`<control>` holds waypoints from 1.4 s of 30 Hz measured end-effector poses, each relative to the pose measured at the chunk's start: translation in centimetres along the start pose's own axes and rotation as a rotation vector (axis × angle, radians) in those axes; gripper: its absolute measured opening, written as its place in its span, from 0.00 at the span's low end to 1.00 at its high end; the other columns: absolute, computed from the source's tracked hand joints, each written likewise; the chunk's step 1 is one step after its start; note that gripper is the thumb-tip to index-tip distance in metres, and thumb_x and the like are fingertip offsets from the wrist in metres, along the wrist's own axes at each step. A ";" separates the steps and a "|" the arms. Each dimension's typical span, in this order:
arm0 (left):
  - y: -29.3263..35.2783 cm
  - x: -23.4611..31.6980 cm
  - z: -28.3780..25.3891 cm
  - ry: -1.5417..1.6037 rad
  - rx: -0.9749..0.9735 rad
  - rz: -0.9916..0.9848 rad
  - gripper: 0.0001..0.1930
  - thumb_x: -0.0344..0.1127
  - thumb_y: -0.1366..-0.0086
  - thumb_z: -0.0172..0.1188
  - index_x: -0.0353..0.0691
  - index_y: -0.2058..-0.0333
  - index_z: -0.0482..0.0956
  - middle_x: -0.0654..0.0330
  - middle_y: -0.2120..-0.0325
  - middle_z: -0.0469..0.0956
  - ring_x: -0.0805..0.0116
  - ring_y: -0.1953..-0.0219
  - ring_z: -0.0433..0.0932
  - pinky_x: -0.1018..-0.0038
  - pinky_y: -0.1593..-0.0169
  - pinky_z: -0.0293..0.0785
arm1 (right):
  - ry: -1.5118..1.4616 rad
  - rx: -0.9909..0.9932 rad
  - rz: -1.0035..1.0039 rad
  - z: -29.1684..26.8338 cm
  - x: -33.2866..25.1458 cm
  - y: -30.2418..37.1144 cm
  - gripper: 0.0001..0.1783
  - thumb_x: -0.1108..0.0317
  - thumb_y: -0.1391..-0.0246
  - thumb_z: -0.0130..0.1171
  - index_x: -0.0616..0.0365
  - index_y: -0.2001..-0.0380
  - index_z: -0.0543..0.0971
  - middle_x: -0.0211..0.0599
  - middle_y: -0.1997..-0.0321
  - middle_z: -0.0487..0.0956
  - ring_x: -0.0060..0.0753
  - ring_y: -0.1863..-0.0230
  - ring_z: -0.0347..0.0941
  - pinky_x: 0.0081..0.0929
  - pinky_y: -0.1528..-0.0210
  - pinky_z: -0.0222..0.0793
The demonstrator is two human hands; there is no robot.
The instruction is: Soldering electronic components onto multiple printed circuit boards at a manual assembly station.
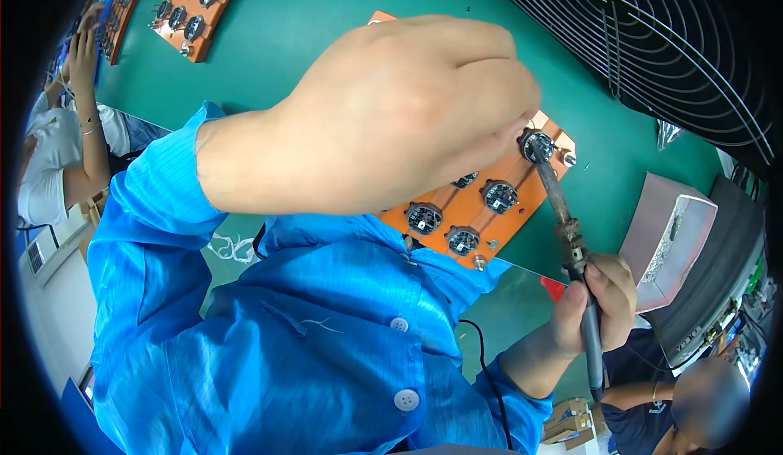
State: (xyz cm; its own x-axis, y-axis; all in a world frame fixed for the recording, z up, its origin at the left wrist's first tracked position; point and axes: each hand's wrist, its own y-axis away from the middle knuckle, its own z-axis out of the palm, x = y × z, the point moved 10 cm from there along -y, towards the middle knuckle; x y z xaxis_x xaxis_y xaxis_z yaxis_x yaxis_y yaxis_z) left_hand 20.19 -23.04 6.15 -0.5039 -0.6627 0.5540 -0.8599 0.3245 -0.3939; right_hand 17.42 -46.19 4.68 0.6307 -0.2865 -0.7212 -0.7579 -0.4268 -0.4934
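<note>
Your right hand is wrapped around a soldering iron, thumb on one side and fingers on the other, pinching its dark handle. The iron leans up and to the left. Its tip is right at a small round circuit board near the right corner of an orange tray. I can't tell if the tip touches the board.

Your left hand is big and close, over the tray, and it hides a lot of it. Its fingers are curled in, close to that same board. I can't tell if they are pinching anything.

More round boards sit in the tray, nearer to you. The tray is on the green table, at the edge by your blue shirt. A pale pink box stands to the right. A second orange tray with round boards lies far off at the upper left.
</note>
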 end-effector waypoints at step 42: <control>0.1 1.6 2.0 -0.102 -0.046 0.121 0.12 0.25 0.49 0.71 0.36 0.65 0.81 0.58 0.74 0.76 0.60 0.74 0.78 0.67 0.71 0.77 | -0.031 0.033 0.010 -0.4 1.1 -0.6 0.17 0.64 0.45 0.70 0.69 0.69 0.77 0.49 0.75 0.78 0.40 0.79 0.74 0.30 0.75 0.72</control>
State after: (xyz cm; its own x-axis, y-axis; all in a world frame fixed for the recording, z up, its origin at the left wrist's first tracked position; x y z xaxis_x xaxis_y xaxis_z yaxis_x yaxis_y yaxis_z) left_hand 19.51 -25.40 5.54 -0.5948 -0.6814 0.4264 -0.7977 0.4348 -0.4179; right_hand 18.63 -46.54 4.38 0.6182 -0.2633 -0.7406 -0.7693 -0.3958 -0.5015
